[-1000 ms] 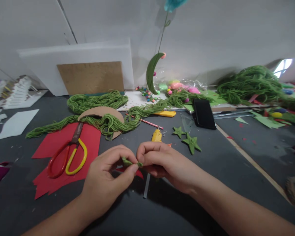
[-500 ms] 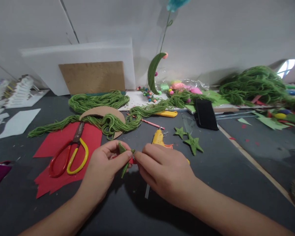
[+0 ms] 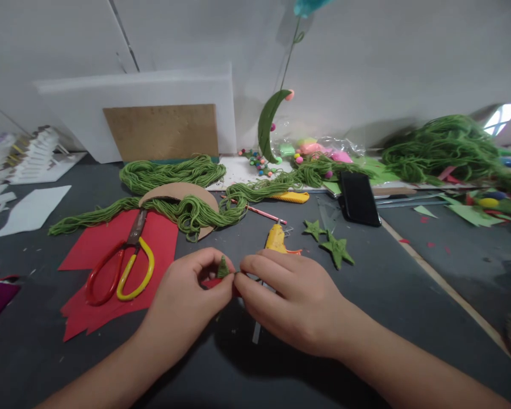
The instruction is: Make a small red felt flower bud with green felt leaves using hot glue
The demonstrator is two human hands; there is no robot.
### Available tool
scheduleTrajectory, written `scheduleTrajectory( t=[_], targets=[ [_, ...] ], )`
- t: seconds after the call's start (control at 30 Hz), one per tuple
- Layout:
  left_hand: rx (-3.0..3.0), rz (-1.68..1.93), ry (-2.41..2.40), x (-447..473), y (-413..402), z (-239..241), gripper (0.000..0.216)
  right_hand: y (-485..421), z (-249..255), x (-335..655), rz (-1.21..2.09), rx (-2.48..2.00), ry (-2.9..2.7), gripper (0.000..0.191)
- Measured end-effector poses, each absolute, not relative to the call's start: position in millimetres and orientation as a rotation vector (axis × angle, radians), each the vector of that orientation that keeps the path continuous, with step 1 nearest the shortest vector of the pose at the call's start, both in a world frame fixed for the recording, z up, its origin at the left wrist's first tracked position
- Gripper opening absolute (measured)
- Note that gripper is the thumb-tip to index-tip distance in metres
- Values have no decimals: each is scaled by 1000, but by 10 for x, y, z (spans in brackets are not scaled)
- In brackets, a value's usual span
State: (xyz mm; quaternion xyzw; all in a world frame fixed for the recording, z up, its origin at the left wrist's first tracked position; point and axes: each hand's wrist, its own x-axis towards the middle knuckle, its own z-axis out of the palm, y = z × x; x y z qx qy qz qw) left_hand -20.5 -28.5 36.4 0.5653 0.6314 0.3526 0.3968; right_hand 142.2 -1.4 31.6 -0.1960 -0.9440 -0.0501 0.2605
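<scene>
Between the thumb and fingers of my left hand (image 3: 187, 295) is a small red-and-green piece wrapped in yarn (image 3: 223, 267); one green point stands up, and the rest is hidden. My right hand (image 3: 298, 298) is closed, its fingertips pinching the piece's right edge against my left thumb. What else those fingertips hold is hidden. Two green yarn-wrapped stars (image 3: 338, 250) lie beyond my right hand. A yellow glue gun (image 3: 276, 238) rests just behind that hand, and a clear glue stick (image 3: 256, 332) shows below it.
Red-and-yellow-handled scissors (image 3: 133, 238) lie on red sheets (image 3: 162, 284) at left. Green yarn (image 3: 170, 173) and a cardboard crescent (image 3: 183, 193) are behind. A phone (image 3: 360, 199), a pencil (image 3: 266, 215) and a yellow cutter (image 3: 289, 197) lie farther back. A green crescent (image 3: 266, 128) hangs near the wall.
The green piece has turned in my fingers, so that only one point now shows upright. Both hands stay close together, and my right fingers have shifted slightly on its edge.
</scene>
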Motion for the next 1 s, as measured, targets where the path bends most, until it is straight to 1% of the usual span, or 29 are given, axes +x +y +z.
scheduleTrajectory(
  t=[0.07,0.13,0.23,0.3,0.33,0.43,0.57,0.67,0.77,0.93,1.0],
  targets=[
    [1463,861,1583,-203,-279,341,6,-9,322,1405,114,-686,-2495,18],
    [1534,843,1579,-202,-279,318,6,15,343,1384,566,-902,-2359,12],
    [1627,831,1555,-198,-286,298,6,76,375,1361,1364,-1117,-1977,9],
    [1649,842,1535,-196,-291,298,6,119,376,1355,1725,-1147,-1713,10],
    [1640,852,1526,-197,-291,301,6,137,370,1354,1829,-1143,-1620,10],
    [1493,870,1499,-211,-278,305,3,160,350,1350,1909,-1118,-1493,10],
    [1205,835,1396,-243,-253,278,10,136,365,1334,1804,-1127,-1476,10],
    [1129,849,1315,-249,-258,260,10,120,392,1332,1786,-1131,-1468,10],
    [1211,875,1280,-241,-282,270,8,125,394,1356,1917,-1103,-1402,10],
    [1467,930,1249,-240,-304,290,9,145,336,1401,2271,-989,-1247,9],
    [1517,957,1224,-247,-310,278,8,146,314,1395,2324,-960,-1209,10]
  ],
)
